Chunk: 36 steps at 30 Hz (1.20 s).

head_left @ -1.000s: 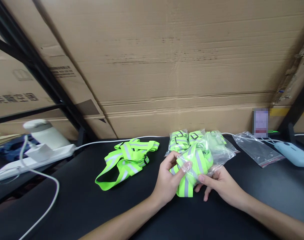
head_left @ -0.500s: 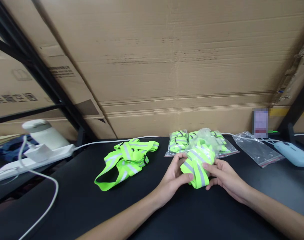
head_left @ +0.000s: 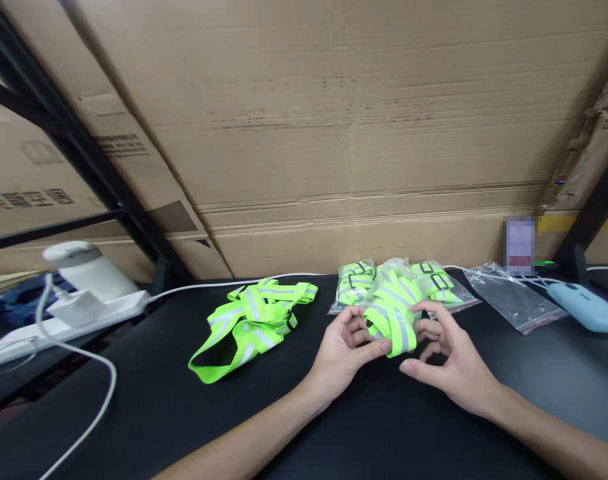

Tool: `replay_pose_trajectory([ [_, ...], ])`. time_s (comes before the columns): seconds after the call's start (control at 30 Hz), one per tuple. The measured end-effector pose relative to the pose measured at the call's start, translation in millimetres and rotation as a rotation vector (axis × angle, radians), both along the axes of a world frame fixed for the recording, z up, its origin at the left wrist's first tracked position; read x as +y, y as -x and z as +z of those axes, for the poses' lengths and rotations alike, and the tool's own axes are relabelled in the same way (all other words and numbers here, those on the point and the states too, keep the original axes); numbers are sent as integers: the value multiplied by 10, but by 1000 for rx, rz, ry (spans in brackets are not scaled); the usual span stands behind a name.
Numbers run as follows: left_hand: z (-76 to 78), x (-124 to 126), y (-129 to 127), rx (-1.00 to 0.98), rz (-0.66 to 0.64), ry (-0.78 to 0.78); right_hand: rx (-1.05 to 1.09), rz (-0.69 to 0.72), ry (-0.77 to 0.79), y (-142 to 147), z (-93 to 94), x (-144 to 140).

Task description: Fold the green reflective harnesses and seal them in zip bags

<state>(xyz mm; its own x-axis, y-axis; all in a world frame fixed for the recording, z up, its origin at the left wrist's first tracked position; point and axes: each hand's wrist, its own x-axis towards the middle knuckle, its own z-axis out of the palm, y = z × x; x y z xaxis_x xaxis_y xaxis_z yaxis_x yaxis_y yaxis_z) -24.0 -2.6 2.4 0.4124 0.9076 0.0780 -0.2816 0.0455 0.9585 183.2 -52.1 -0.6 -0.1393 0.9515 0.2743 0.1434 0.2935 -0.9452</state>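
Observation:
A folded bundle of neon-green reflective straps [head_left: 395, 313] sits partly inside a clear plastic bag, its lower end sticking out toward me. My left hand [head_left: 348, 343] grips the bundle's left side, thumb in front and fingers behind. At its right side, my right hand [head_left: 447, 353] is spread, thumb apart from the fingers, the fingertips close beside the bag. Just behind, packed reflective straps in clear bags [head_left: 355, 283] lie against the cardboard, black buckles showing. To the left rests a loose reflective strap harness [head_left: 257, 320], unfolded on the black table [head_left: 194, 427].
An unfilled clear zip bag [head_left: 517, 300] lies at the right, near a light blue power bank [head_left: 587, 307] with cables. A white power strip [head_left: 29, 337] and a pale bottle [head_left: 91, 270] stand at the left. Cardboard [head_left: 354, 153] walls off the back.
My right hand has let go of the bundle and its fingers have spread. The bundle has tipped up and shifted slightly away, with my left hand still holding it.

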Motion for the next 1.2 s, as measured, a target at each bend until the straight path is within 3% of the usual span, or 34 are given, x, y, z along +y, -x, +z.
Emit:
replay_pose_trajectory([
  [0.63,-4,-63,-48,98,-22,-57,-194,-74,-305,-7,-60,-33],
  [0.9,2,-76,-44,190,-14,-97,-180,-161,-288,31,-14,-34],
  [1.03,24,-115,-40,206,8,-91,-223,-129,-354,21,8,-52],
  [1.2,55,-144,-4,308,14,-204,-369,-99,-462,17,4,-68],
])
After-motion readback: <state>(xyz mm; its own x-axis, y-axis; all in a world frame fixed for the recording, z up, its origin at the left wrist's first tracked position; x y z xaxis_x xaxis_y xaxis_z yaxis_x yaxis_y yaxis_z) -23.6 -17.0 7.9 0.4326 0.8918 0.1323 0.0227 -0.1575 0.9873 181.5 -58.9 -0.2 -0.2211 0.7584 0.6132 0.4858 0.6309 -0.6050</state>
